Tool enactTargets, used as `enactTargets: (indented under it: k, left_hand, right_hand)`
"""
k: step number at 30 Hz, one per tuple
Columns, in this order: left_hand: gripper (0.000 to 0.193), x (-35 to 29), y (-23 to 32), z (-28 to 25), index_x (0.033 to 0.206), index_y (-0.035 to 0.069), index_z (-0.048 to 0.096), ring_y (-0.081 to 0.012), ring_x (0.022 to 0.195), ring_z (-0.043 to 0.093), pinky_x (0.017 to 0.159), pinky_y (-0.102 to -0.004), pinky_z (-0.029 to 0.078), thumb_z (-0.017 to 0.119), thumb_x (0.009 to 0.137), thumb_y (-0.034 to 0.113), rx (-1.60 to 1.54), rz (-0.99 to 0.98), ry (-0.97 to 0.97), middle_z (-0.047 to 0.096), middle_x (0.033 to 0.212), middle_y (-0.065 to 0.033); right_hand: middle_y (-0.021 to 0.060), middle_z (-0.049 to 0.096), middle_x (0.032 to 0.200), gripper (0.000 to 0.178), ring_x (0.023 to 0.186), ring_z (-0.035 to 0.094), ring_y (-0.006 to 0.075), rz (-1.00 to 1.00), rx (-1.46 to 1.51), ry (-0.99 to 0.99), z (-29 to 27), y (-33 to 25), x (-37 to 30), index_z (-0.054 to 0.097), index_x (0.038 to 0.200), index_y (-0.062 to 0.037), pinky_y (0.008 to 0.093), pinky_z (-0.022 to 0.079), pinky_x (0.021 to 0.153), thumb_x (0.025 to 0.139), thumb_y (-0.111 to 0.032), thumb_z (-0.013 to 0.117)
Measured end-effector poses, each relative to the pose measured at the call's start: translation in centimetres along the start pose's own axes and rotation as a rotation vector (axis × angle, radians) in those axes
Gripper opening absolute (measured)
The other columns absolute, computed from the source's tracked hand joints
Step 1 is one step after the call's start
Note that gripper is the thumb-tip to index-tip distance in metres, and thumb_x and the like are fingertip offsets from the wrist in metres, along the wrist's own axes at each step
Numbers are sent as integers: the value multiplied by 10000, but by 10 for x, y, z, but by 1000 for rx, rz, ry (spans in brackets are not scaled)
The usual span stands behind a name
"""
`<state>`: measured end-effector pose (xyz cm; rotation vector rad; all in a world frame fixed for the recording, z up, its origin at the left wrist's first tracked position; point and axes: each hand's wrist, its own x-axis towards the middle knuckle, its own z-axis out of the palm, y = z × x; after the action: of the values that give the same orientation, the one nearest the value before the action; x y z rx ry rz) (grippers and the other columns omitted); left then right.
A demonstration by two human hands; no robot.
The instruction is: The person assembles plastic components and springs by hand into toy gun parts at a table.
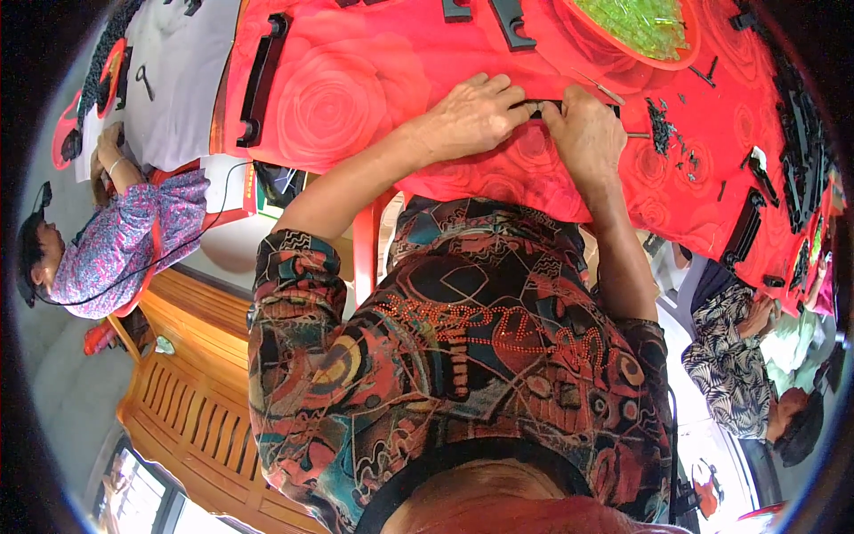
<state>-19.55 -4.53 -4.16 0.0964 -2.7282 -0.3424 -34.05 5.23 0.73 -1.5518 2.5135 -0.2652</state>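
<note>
Both hands meet over the red tablecloth at the near edge of the table. A narrow black plastic strip lies between them, mostly covered by fingers. My left hand is closed, its thumb and fingertips pinching the strip's left end. My right hand is closed over the strip's right part, thumb pressed down close to the left fingertips. A thin rod sticks out to the right from under my right hand; whether it is held there cannot be made out. Just beyond the right hand lies a thin pointed tool.
A red basin of clear greenish pieces stands at the far right. Small black bits are scattered right of my hands. Long notched black parts lie left, more at right. People sit at both sides; a wooden bench stands lower left.
</note>
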Motion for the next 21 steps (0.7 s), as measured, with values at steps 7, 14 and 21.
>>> enactTargets:
  k: [7, 14, 21]
  left_hand:
    - [288, 2, -9, 2, 981, 65, 640, -252, 836, 536, 725, -375, 483, 645, 698, 121, -146, -30, 45, 533, 831, -70]
    - [216, -9, -12, 7, 856, 58, 626, -240, 803, 548, 698, -326, 498, 684, 660, 127, -119, 27, 208, 559, 856, -76]
    - [143, -8, -9, -1, 775, 54, 598, -237, 807, 570, 699, -327, 501, 695, 687, 111, -161, -23, 202, 598, 915, -90]
  right_hand:
    - [217, 646, 815, 298, 771, 641, 378, 26, -17, -148, -11, -2, 15, 650, 821, -7, 482, 506, 671, 740, -293, 624]
    - [225, 640, 803, 314, 801, 636, 378, 29, 60, -155, -12, 0, 17, 644, 814, 0, 468, 503, 697, 734, -303, 631]
    - [218, 638, 798, 329, 799, 633, 379, 68, 126, -219, -19, -1, 18, 639, 817, -2, 472, 494, 695, 735, -320, 640]
